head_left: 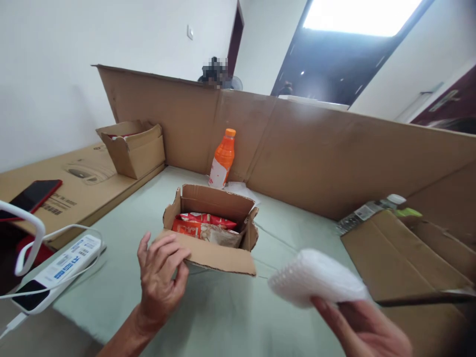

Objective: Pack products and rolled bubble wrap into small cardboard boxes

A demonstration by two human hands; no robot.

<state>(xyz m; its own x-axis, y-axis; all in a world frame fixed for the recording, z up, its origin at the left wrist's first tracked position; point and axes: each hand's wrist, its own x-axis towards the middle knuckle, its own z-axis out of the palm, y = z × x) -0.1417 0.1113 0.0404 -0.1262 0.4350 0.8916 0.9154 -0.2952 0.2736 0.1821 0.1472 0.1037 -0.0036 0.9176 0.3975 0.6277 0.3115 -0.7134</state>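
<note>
A small cardboard box (223, 259) stands open on the table, its front flap folded out toward me. Inside it lie red and orange snack packets (208, 228), one with a clear, brownish part. My left hand (162, 270) grips the left end of that flap, fingers on top and thumb at the near side. To the right of the box, above the table, my right hand (366, 325) is closed on a folded white bundle (316, 277) with a bumpy edge, like bubble wrap; motion blurs it.
Behind the box stands an orange bottle (222, 158) by a cardboard wall (316, 153). At left are another cardboard box (137, 151), a phone (31, 196) and a power strip (61, 272) with cables. At right, a clear bottle (366, 213) lies behind a carton (401, 258).
</note>
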